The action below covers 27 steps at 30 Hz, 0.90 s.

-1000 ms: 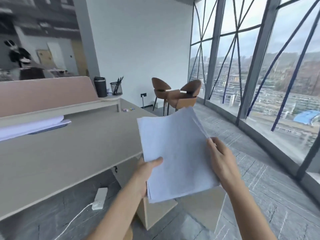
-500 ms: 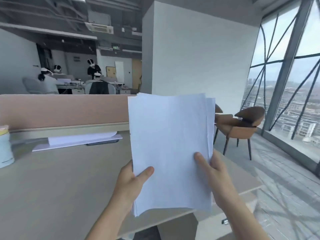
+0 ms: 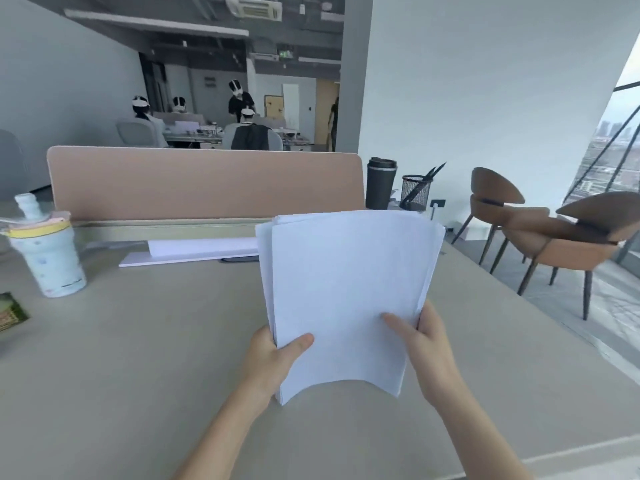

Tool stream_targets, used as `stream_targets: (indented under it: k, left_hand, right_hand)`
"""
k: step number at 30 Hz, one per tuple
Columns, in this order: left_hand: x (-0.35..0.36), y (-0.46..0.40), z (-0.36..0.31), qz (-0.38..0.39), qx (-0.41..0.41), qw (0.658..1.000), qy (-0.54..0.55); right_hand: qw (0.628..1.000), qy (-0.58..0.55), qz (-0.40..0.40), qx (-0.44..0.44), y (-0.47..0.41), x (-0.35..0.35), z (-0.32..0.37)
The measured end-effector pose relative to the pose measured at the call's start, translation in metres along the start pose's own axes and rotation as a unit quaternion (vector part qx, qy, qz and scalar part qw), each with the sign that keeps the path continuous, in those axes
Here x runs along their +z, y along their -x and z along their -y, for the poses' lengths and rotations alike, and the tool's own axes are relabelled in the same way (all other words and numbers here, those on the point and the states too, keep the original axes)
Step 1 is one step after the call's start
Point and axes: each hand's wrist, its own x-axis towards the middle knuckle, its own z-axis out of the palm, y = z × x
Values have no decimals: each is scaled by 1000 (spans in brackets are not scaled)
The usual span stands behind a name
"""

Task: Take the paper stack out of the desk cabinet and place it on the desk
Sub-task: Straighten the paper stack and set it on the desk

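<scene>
Two hands grip the paper stack [image 3: 346,292] by its lower corners, left hand [image 3: 273,362] and right hand [image 3: 429,355], thumbs on top. Stack hangs over the desk [image 3: 156,358], sagging, sheets fanned, likely to steady them for setting down.

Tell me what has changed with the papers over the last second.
The paper stack has been carried from beside the desk, over the floor, to above the desk, as the view turned toward the divider. It isn't set down yet; its lower edge bows. The left hand and right hand kept their grip on its sides.
</scene>
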Motion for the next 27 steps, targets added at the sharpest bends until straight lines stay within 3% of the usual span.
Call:
stream_targets:
  k: [15,27]
  left_hand:
    - [7,-12,-46,-15,40,996,84]
    - [18,-5,-15,-35,11,996,82]
  right_hand:
    - [992,-45,28,-116,-53,-4,50]
    - [993,-53,42,-92,-51,-5,24]
